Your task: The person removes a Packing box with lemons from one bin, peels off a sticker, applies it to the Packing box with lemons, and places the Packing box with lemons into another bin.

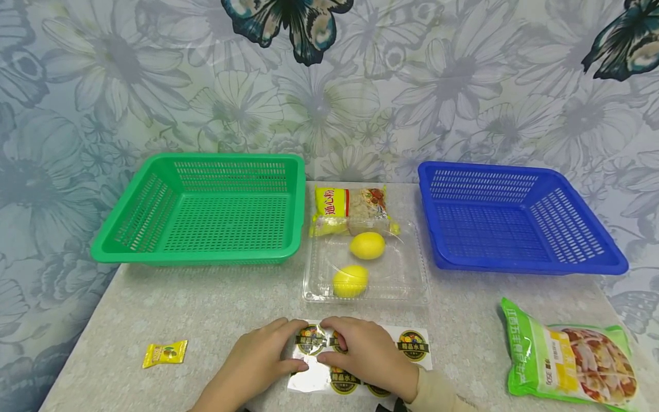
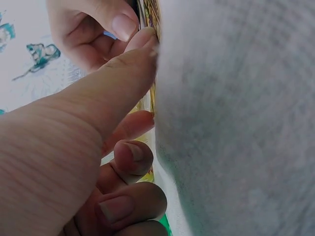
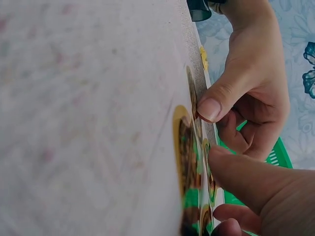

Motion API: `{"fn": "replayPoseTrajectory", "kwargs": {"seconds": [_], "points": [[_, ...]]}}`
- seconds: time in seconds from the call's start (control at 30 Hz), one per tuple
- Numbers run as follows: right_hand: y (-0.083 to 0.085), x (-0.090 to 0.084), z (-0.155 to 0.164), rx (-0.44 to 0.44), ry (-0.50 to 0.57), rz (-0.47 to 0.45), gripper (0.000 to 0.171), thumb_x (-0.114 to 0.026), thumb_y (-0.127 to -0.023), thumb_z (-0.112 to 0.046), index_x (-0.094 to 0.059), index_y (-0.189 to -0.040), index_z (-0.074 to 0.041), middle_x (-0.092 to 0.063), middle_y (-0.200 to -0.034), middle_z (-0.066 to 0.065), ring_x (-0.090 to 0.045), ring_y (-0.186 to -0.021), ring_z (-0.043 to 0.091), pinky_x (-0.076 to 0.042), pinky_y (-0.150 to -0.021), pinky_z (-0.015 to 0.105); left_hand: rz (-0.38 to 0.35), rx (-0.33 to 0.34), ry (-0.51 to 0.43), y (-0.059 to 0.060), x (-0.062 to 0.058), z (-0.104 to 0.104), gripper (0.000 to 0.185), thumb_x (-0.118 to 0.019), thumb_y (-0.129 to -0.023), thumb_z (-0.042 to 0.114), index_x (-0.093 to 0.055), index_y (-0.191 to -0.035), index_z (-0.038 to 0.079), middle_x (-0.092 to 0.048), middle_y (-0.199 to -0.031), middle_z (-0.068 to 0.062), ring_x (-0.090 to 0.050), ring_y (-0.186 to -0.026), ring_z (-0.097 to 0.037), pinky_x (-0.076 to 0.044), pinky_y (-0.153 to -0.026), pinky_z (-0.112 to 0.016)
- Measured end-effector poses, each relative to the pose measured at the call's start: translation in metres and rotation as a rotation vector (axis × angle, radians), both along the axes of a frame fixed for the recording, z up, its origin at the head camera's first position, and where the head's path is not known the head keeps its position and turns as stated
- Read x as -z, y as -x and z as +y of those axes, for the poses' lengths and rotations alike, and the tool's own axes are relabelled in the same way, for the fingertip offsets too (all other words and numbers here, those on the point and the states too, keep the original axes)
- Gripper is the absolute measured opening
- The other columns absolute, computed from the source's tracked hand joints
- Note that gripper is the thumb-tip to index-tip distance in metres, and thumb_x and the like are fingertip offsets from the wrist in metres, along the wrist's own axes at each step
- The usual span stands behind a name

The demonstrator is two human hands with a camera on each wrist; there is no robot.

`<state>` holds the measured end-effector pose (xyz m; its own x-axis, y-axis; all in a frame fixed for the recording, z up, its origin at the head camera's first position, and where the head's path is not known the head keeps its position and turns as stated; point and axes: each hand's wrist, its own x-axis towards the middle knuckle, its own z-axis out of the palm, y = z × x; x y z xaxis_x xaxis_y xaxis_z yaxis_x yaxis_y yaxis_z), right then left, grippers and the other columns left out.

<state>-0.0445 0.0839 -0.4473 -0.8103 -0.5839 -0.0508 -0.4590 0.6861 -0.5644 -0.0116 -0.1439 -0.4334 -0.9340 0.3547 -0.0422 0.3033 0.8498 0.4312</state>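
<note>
A white sheet of round stickers [image 1: 378, 380] lies on the table close in front of the person, its labels black and gold with fruit pictures. At its left end is the left hand [image 1: 259, 357], thumb and index finger spread apart and touching the sheet around a top-left sticker [image 1: 312, 340]. The right hand [image 1: 373, 355] bends over the middle of the sheet, covering several stickers; its thumb and index tips stand apart beside that same sticker. In the right wrist view, the left thumb [image 3: 211, 109] and right thumb [image 3: 221, 160] are both at the sheet's surface.
Beyond the sheet sits a clear plastic box [image 1: 401, 286] with two lemons, overlapping a yellow pasta packet [image 1: 332, 200]. A green basket [image 1: 195, 256] stands back left, a blue basket [image 1: 530, 266] back right. A yellow wrapped candy [image 1: 165, 353] lies left, a green food bag [image 1: 571, 360] right.
</note>
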Motion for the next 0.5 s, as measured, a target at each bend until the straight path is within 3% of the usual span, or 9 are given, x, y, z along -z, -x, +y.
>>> {"fn": "replayPoseTrajectory", "kwargs": {"seconds": [0.17,0.37,0.5], "points": [[-0.0002,0.0013,-0.0029,0.017,-0.012,0.016,0.044,-0.076,-0.084,-0.048,-0.067,-0.121,-0.024,-0.043,-0.064,-0.019,-0.035,-0.052,-0.004,-0.031,-0.046,0.017,-0.004,-0.012,-0.02,-0.0001,0.0009,0.0004,0.058,-0.082,-0.074,0.046,-0.064,-0.124,0.024,-0.067,-0.102,0.014,-0.063,-0.087,-0.002,-0.052,-0.067,-0.029],[0.0007,0.0023,-0.0049,0.026,-0.005,0.012,0.042,-0.076,-0.085,-0.044,-0.068,-0.121,-0.025,-0.043,-0.063,-0.019,-0.035,-0.051,-0.004,-0.031,-0.045,0.018,-0.032,-0.059,-0.078,0.0017,0.0016,0.0014,0.037,-0.078,-0.083,0.035,-0.067,-0.117,0.028,-0.048,-0.076,0.018,-0.041,-0.062,0.003,-0.036,-0.053,-0.021],[0.0012,0.0028,-0.0058,0.031,0.001,0.007,0.04,-0.076,-0.085,-0.042,-0.068,-0.121,-0.025,-0.043,-0.061,-0.019,-0.035,-0.05,-0.004,-0.031,-0.045,0.018,-0.032,-0.088,-0.078,0.003,0.0022,0.0026,0.032,-0.077,-0.086,0.03,-0.067,-0.116,0.027,-0.043,-0.073,0.019,-0.038,-0.059,0.003,-0.034,-0.052,-0.02]]}}
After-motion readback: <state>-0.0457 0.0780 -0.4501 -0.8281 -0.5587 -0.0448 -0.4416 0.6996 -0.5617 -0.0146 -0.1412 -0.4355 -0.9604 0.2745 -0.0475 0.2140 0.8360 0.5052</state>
